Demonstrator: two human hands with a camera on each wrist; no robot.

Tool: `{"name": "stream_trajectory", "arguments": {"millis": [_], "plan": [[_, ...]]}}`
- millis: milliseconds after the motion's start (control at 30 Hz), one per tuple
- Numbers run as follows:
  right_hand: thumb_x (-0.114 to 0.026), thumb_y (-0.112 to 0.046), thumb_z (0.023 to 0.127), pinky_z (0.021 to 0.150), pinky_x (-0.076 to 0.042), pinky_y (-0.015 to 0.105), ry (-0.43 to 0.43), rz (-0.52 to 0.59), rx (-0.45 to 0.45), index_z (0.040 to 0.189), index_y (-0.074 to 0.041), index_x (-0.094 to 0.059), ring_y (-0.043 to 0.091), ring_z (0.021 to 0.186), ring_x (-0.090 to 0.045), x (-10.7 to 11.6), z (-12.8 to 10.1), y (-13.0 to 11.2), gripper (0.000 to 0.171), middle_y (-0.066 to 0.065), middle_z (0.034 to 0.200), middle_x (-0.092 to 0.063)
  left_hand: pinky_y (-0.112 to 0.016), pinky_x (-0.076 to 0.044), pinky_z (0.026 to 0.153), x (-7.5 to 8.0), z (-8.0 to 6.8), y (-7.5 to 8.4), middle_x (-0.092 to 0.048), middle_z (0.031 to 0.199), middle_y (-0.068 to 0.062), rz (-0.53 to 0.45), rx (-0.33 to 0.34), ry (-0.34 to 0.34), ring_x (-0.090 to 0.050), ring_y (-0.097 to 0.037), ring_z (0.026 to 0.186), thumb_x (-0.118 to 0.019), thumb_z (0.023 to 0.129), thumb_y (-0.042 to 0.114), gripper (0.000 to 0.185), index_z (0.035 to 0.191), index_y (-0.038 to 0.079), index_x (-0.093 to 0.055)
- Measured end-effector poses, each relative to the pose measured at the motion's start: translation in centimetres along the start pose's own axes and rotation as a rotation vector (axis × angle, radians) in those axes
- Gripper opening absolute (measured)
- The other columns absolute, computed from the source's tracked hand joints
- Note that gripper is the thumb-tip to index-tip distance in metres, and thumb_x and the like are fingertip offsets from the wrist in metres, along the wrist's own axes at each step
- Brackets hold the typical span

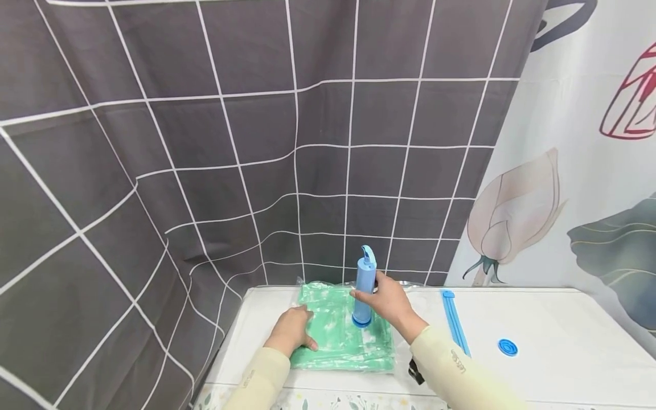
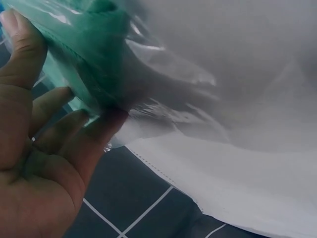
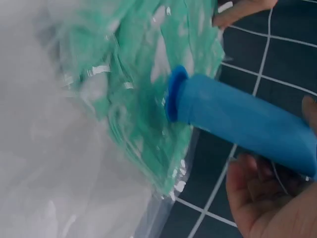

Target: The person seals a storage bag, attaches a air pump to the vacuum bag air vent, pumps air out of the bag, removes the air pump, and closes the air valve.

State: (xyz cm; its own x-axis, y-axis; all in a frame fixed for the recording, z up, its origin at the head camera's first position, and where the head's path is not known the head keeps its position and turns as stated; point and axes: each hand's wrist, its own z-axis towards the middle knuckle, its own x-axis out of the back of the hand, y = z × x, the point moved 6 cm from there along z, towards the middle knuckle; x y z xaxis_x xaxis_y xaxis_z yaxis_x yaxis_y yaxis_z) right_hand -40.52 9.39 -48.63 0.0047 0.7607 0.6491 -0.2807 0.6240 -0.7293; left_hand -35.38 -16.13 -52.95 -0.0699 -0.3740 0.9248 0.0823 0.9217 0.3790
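A clear vacuum storage bag with folded green fabric inside lies on the white table. My left hand holds its left edge, thumb on top and fingers along the side in the left wrist view. My right hand grips a light-blue hand pump, fingers and thumb around its barrel. The pump stands nearly upright on the bag, its dark-blue base against the plastic over the fabric. At the top of the pump is a curved handle.
A blue zip strip lies right of the right hand. Farther right, a round blue cap rests on the white table. A dark grid-patterned curtain hangs behind and to the left; a flower-printed cloth hangs at right.
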Motion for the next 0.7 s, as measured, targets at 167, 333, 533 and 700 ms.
{"name": "stream_trajectory", "arguments": {"millis": [167, 333, 533, 700], "plan": [[-0.091, -0.042, 0.095, 0.086, -0.071, 0.054, 0.011, -0.077, -0.036, 0.136, 0.003, -0.071, 0.036, 0.101, -0.084, 0.8, -0.8, -1.7, 0.064, 0.023, 0.117, -0.084, -0.064, -0.050, 0.129, 0.0, 0.1, 0.1, -0.062, 0.164, -0.028, -0.004, -0.010, -0.005, -0.061, -0.055, 0.150, -0.104, 0.060, 0.029, 0.092, 0.144, 0.002, -0.075], [-0.094, -0.028, 0.093, 0.086, -0.072, 0.050, -0.039, -0.092, -0.020, 0.129, 0.005, -0.072, 0.036, 0.101, -0.085, 1.3, -0.4, -2.9, 0.054, 0.023, 0.115, -0.085, -0.065, -0.050, 0.130, 0.2, 0.4, 0.0, -0.062, 0.164, -0.027, 0.005, -0.010, -0.001, -0.061, -0.055, 0.151, -0.103, 0.059, 0.029, 0.095, 0.146, 0.003, -0.074], [-0.094, -0.016, 0.089, 0.092, -0.072, 0.050, -0.170, 0.016, -0.064, 0.128, 0.004, -0.074, 0.031, 0.106, -0.083, 0.7, 0.3, -2.1, 0.048, 0.019, 0.117, -0.085, -0.065, -0.050, 0.129, 0.4, 0.4, 0.2, -0.062, 0.163, -0.030, 0.040, -0.002, -0.026, -0.061, -0.056, 0.150, -0.103, 0.059, 0.030, 0.095, 0.146, 0.003, -0.075], [-0.087, -0.004, 0.084, 0.101, -0.069, 0.054, -0.287, 0.149, -0.050, 0.126, 0.006, -0.074, 0.029, 0.108, -0.080, 0.1, 0.7, -1.7, 0.045, 0.019, 0.118, -0.084, -0.064, -0.050, 0.129, 0.4, 0.5, 0.5, -0.064, 0.161, -0.030, 0.057, 0.003, -0.024, -0.062, -0.055, 0.148, -0.103, 0.059, 0.029, 0.093, 0.144, 0.002, -0.076]]}}
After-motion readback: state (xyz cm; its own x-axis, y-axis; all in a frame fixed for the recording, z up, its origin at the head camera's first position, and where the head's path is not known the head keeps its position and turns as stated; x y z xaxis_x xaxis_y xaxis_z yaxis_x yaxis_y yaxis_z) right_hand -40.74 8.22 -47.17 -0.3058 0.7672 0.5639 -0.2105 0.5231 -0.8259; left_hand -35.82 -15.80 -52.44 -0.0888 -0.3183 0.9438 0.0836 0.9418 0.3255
